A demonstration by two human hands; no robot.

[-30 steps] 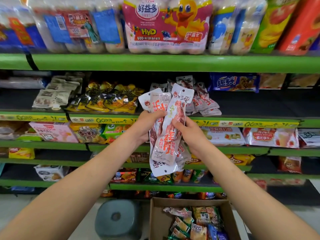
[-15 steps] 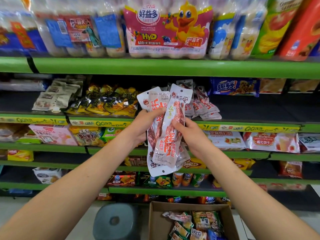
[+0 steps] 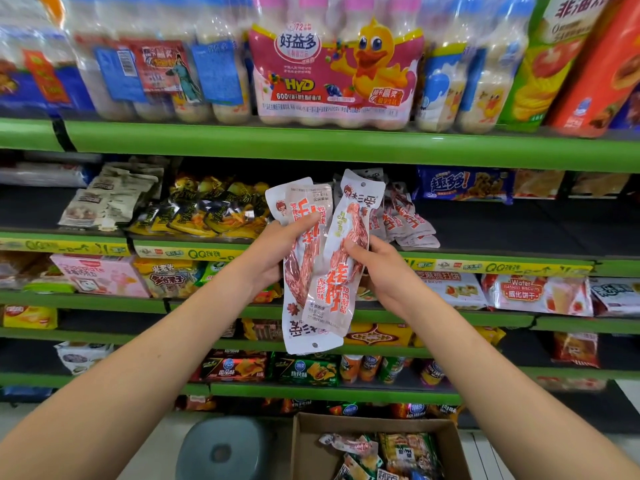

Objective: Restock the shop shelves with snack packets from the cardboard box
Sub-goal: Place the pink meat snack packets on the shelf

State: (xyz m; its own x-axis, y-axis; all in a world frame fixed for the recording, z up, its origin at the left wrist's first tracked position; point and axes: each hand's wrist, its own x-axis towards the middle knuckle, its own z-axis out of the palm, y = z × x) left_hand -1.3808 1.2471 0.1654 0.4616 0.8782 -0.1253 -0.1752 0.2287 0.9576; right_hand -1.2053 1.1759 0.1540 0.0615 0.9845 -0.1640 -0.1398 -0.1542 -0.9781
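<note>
Red-and-white snack packets (image 3: 320,268) are gripped by both hands: left hand (image 3: 273,252) curled at 9 o'clock, right hand (image 3: 379,268) pinching at 3 o'clock

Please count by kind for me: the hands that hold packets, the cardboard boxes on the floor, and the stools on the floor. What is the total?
Hands holding red-and-white snack packets: 2 (left hand, right hand)
cardboard box: 1
grey stool: 1
Total: 4
</note>
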